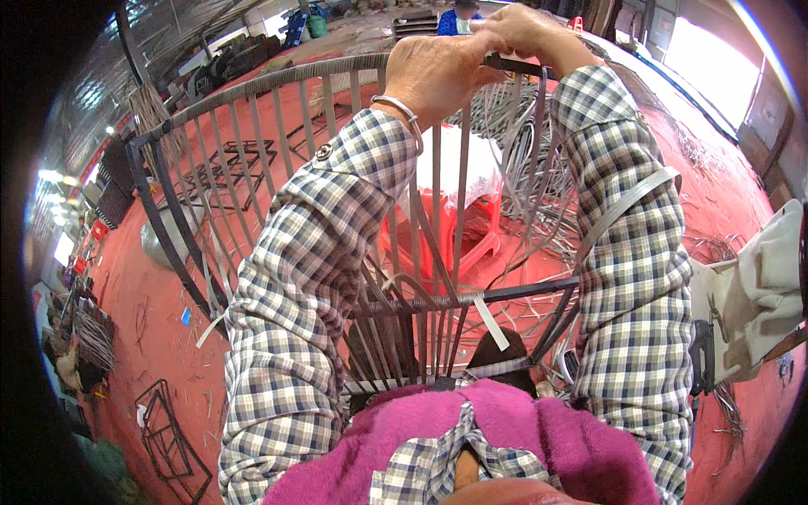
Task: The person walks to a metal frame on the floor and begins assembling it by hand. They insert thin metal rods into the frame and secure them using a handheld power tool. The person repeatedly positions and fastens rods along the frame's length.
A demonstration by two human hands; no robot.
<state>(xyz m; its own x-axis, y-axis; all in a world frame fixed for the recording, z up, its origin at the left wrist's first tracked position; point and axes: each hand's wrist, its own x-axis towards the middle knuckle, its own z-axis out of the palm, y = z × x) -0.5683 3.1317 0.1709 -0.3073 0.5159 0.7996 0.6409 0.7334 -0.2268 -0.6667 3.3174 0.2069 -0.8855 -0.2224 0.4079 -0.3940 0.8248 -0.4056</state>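
Note:
In front of me stands a dark metal frame, its curved top rail point(290, 77) wound with grey-brown flat strip and long strips running down from it to a lower rail point(497, 295). At the top rail my left hand point(433, 74) is closed around the wrapped part, a pale bangle on its wrist. Close beside it, my right hand point(532, 38) is closed, fingertips nearly meeting the left hand's. A flat grey strip point(540, 109) hangs from under the right hand. Its fingertips are partly hidden. Another length of strip point(627, 202) lies across my right forearm.
Behind the frame are a red plastic stool point(446, 231) with a white bag point(459, 160) on it and a heap of loose strips point(526, 143). More metal frames point(168, 442) lie on the red floor. A pale cloth point(749, 286) hangs at the right. A person in blue point(450, 23) is far off.

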